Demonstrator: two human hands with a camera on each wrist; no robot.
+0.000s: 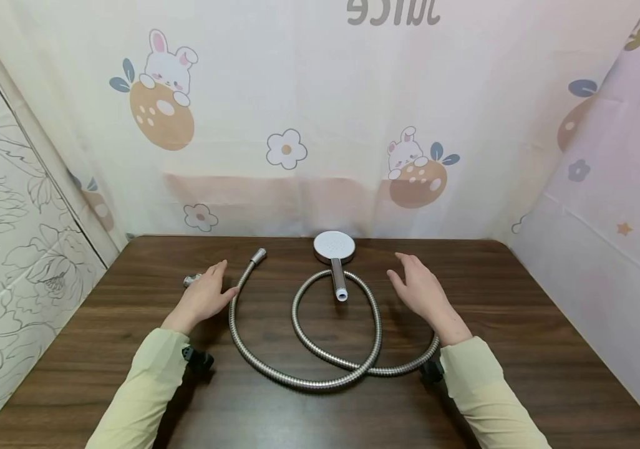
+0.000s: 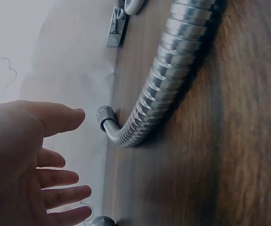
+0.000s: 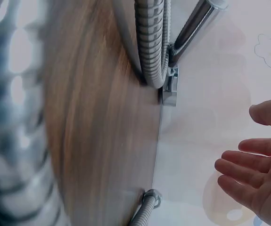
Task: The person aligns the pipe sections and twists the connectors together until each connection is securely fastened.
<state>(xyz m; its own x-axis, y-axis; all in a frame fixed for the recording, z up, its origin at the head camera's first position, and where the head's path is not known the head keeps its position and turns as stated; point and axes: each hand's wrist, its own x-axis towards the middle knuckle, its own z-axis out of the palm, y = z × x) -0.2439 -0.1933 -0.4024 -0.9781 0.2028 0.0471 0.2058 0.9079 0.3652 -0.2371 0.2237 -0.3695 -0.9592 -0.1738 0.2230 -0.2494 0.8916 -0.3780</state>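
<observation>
My left hand [image 1: 203,298] hovers over the left of the table, fingers loosely extended, thumb overlapping the metal hose [image 1: 320,385] in the head view. A small chrome piece [image 1: 189,280] shows partly behind its fingers. My right hand [image 1: 422,292] is held over the right side with fingers relaxed, holding nothing. Between the hands lies the shower head [image 1: 334,246], its white face up and its grey handle [image 1: 339,279] reaching over the hose loop. One hose end fitting [image 1: 259,254] lies near the left hand. The other end fitting [image 3: 151,197] shows in the right wrist view, hidden in the head view.
The dark wooden table [image 1: 275,424] ends at a printed curtain [image 1: 297,75] along its back. Another curtain [image 1: 606,187] hangs at the right, and a flower-patterned panel [image 1: 17,262] stands at the left. The hose curves and crosses itself mid-table.
</observation>
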